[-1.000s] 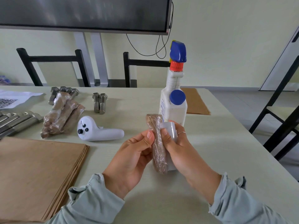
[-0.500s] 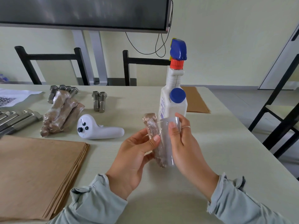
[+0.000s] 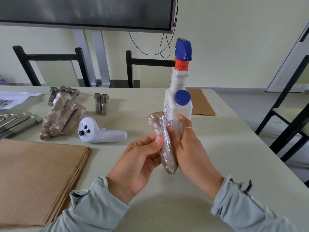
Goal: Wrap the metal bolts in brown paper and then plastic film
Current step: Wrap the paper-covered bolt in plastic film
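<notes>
A bolt wrapped in brown paper and shiny plastic film [image 3: 164, 144] stands nearly upright above the table between both hands. My left hand [image 3: 138, 163] grips its left side, thumb pressed on the film. My right hand [image 3: 187, 148] holds its right side together with a small roll of clear film [image 3: 173, 125], thumb on the bundle. Three finished wrapped bolts [image 3: 61, 116] lie at the left. Bare bolts lie behind them [image 3: 65, 91], as a pair at mid-table [image 3: 101, 103], and at the far left [image 3: 18, 122]. A stack of brown paper sheets [image 3: 36, 174] lies front left.
A white handheld controller [image 3: 100, 133] lies left of my hands. A white spray bottle with a blue head [image 3: 178, 99] stands just behind them, with another brown sheet [image 3: 201, 102] beyond it. A printed paper [image 3: 11, 99] lies far left. Black chairs stand behind and to the right.
The bundle has turned between my fingers, and the film roll has come back close against its right side after being drawn slightly away half a second ago.
</notes>
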`<state>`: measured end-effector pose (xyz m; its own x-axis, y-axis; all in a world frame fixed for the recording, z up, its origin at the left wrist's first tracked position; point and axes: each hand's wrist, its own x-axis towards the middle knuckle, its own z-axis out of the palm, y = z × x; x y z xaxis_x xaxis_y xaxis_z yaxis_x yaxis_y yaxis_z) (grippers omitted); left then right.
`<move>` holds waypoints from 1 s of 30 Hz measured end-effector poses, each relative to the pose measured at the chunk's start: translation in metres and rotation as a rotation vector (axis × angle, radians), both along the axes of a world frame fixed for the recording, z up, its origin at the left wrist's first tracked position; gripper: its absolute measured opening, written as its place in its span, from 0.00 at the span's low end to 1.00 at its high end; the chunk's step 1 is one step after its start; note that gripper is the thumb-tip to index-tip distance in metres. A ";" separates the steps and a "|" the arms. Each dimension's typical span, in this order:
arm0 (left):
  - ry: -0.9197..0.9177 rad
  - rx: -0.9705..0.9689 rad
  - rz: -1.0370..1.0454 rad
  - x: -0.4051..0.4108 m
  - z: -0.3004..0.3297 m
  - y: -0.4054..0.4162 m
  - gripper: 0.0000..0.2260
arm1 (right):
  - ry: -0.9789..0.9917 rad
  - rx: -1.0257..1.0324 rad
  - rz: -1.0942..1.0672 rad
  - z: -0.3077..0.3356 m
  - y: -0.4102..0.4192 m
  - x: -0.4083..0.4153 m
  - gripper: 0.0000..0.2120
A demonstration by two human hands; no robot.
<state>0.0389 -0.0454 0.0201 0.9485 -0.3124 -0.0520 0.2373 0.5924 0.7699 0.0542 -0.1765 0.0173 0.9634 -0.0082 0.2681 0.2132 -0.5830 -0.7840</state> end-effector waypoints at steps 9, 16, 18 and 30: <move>0.068 -0.033 0.003 0.000 -0.006 -0.011 0.15 | 0.016 0.117 -0.093 -0.011 -0.008 0.004 0.31; 0.065 0.157 0.073 0.000 -0.004 -0.010 0.16 | 0.046 0.160 -0.031 -0.010 -0.005 0.003 0.23; 0.112 0.133 0.131 0.002 -0.004 -0.008 0.18 | 0.089 0.148 0.010 -0.007 -0.006 0.005 0.22; 0.082 0.037 0.042 0.000 0.002 -0.005 0.06 | -0.111 -0.072 -0.017 0.000 -0.008 0.004 0.25</move>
